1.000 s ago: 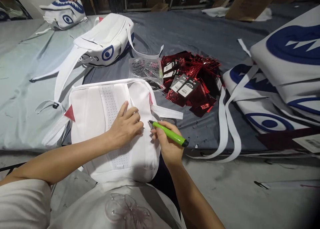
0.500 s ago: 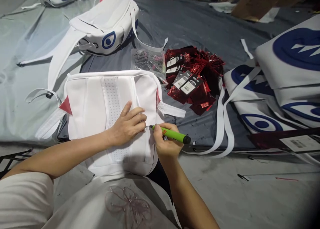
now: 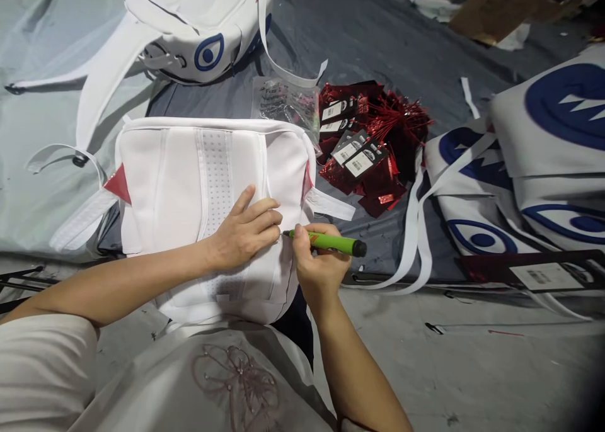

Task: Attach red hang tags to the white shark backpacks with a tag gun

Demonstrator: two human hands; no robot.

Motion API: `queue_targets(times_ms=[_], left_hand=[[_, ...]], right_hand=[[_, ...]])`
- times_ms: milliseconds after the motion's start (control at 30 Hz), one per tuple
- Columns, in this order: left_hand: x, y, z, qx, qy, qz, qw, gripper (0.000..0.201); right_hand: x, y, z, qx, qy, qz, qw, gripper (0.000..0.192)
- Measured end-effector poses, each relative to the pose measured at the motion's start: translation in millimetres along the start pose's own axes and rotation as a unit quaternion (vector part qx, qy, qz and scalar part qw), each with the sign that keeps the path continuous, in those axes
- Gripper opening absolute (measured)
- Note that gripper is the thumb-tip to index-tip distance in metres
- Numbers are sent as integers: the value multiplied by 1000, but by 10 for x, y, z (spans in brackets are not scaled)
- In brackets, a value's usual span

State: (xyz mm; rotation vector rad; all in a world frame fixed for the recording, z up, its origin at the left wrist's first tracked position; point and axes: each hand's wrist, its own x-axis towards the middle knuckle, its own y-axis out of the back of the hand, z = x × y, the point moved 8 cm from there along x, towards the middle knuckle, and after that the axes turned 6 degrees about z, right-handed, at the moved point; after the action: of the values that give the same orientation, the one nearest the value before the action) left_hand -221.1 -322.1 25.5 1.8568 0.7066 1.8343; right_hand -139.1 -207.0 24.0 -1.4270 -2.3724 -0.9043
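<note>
My left hand lies flat and open on the white backpack in front of me, hiding the spot beneath its fingers. My right hand grips a green pen, tip touching the backpack's right panel; any mark there is too small to see. Beyond lie red hang tags, a clear plastic bag, and another backpack, cut off at the top. More printed bags are stacked to the right.
</note>
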Motion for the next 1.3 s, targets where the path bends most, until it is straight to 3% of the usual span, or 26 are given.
queue_targets(times_ms=[333, 633, 933, 1167, 1300], left_hand=[[-25, -46, -20, 4, 0, 11, 1000, 15], [-9, -49, -38, -37, 20, 15, 999, 12], [-29, -104, -36, 14, 8, -17, 1000, 19], [4, -42, -17, 12, -1, 19, 1000, 20], [-7, -52, -25, 8, 4, 12, 1000, 19]], right_hand=[[299, -150, -43, -74, 20, -150, 986, 23], [274, -129, -44, -51, 29, -129, 990, 21], [260, -135, -28, -40, 6, -122, 992, 20], [229, -113, -29, -56, 20, -112, 992, 21], [183, -56, 31, -46, 18, -80, 996, 22]])
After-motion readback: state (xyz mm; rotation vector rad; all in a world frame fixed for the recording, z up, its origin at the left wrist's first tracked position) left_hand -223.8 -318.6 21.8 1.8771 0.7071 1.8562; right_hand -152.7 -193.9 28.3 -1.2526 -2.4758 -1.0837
